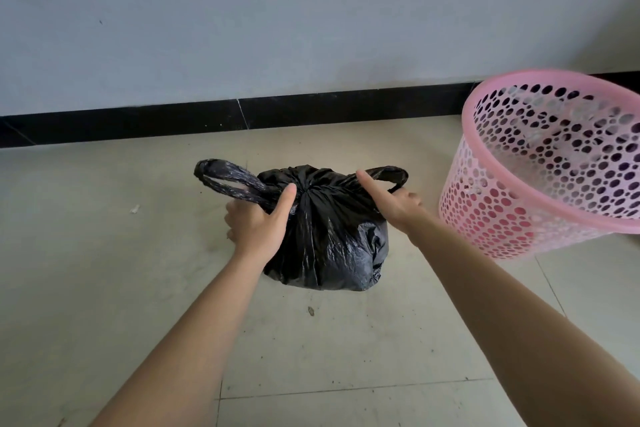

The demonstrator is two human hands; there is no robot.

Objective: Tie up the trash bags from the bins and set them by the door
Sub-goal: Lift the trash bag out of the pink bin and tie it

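Black, crinkled plastic trash bag (325,236) sits on the pale tiled floor (311,357) in front of you, close to the grey wall's black skirting strip (242,114), with the pink perforated plastic bin (540,166) just beside it on your right, tilted and apparently without a liner. The bag's neck is gathered to a puckered point at the top, and two handle loops stick out to either side.

From the head view, your left hand (258,222) is closed around the base of the left handle loop (225,180), thumb lying up against the neck. Your right hand (394,199) is clamped on the right handle loop (384,175), thumb stretched toward the knot. Both forearms reach forward and down, wrists roughly level, pulling outward.

Expect thin, soft, slippery film that stretches and tears if you yank it. The bulge looks modest, so it is probably light. Keep your hold low on the loops, near the knot, where the plastic is bunched thickest. No door is in view.
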